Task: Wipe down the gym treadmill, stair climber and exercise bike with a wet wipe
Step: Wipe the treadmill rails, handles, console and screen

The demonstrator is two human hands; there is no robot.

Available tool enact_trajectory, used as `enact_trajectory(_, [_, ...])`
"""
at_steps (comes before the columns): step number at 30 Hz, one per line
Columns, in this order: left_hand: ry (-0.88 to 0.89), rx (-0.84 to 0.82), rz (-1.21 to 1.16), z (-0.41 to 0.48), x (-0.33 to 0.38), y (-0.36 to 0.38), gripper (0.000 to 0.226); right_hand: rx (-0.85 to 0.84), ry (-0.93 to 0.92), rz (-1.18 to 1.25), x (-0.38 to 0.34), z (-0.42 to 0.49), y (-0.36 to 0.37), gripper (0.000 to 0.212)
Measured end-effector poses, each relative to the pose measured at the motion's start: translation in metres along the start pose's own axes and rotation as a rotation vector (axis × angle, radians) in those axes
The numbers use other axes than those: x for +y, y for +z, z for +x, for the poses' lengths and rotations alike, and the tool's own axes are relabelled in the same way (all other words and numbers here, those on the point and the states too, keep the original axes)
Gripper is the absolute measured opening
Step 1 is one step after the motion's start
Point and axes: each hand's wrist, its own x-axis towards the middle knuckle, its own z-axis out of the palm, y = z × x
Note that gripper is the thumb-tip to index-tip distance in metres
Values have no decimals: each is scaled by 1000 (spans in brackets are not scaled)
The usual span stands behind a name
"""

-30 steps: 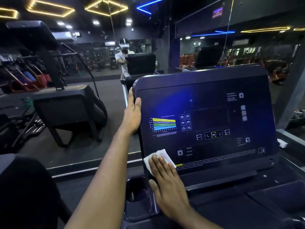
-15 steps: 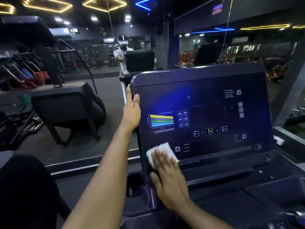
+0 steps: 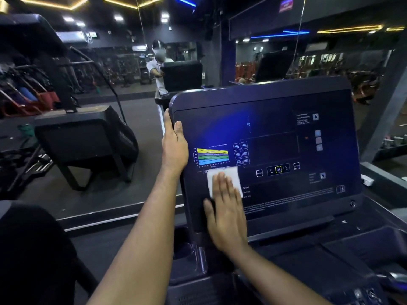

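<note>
We are gripping the left edge of the treadmill console [image 3: 264,102] with our left hand [image 3: 175,146], likely to steady the panel. Our right hand [image 3: 226,212] is pressing flat, fingers straight, on the wet wipe [image 3: 222,176] at frame centre, just below the coloured chart [image 3: 212,156]. The wipe is showing white, folded and rectangular.

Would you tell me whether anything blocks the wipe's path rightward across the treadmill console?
Nothing visible does. The right hand presses the wet wipe on the console; rightward its face holds only flat printed markings. The left hand grips the left edge.
</note>
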Motion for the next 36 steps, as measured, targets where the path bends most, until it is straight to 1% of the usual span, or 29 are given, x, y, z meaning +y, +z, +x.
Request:
enact_trajectory(2, [7, 21, -5, 0, -2, 1, 52, 78, 115, 25, -16, 33, -2, 66])
enact_trajectory(3, [15, 38, -13, 0, -1, 2, 52, 78, 113, 38, -22, 36, 0, 67])
enact_trajectory(4, [23, 54, -15, -1, -1, 3, 52, 43, 65, 44, -24, 26, 5, 68])
enact_trajectory(7, [47, 89, 1, -5, -1, 6, 50, -137, -203, -41, -5, -44, 17, 68])
enact_trajectory(8, [49, 101, 8, -7, -1, 7, 50, -164, -254, -82, 8, -65, 16, 67])
enact_trajectory(9, [48, 119, 15, -7, -2, 9, 50, -167, -258, -107, 21, -74, 13, 66])
enact_trajectory(10, [41, 136, 28, -7, -2, 9, 50, -157, -216, -99, 30, -71, 8, 64])
enact_trajectory(12, [42, 155, 53, -8, -2, 11, 49, -103, -76, -43, 34, -40, -3, 63])
enact_trajectory(14, [69, 163, 67, -10, -1, 12, 48, 7, 56, -7, 25, 7, -14, 65])
enact_trajectory(16, [65, 176, 93, -10, -1, 12, 48, 54, 120, 2, 9, 36, -15, 68])
enact_trajectory(17, [59, 181, 98, -9, -1, 12, 48, 38, 96, 15, 4, 36, -12, 68])
enact_trajectory(20, [61, 179, 92, -10, 0, 12, 48, -129, -159, -14, 6, -22, 5, 66])
enact_trajectory(21, [69, 173, 84, -11, 1, 12, 48, -173, -217, -46, 16, -45, 6, 66])
enact_trajectory(22, [80, 165, 77, -12, 0, 11, 48, -185, -234, -66, 26, -61, 6, 65])
enact_trajectory(23, [90, 160, 70, -12, 0, 10, 48, -173, -201, -63, 35, -67, 2, 64])
enact_trajectory(25, [93, 156, 63, -13, 0, 10, 47, -125, -68, -11, 45, -50, -6, 63])
enact_trajectory(28, [96, 149, 64, -14, 1, 10, 45, 11, 96, 24, 34, 10, -18, 65])
enact_trajectory(30, [102, 156, 84, -15, 2, 10, 45, 58, 143, 35, 21, 33, -17, 67])
enact_trajectory(31, [102, 160, 91, -15, 2, 10, 45, 46, 123, 38, 18, 30, -15, 67])
enact_trajectory(34, [92, 161, 101, -16, 4, 10, 45, -95, -88, 15, 30, -25, -5, 65])
enact_trajectory(36, [83, 159, 105, -17, 4, 10, 46, -166, -171, -15, 49, -59, -10, 63])
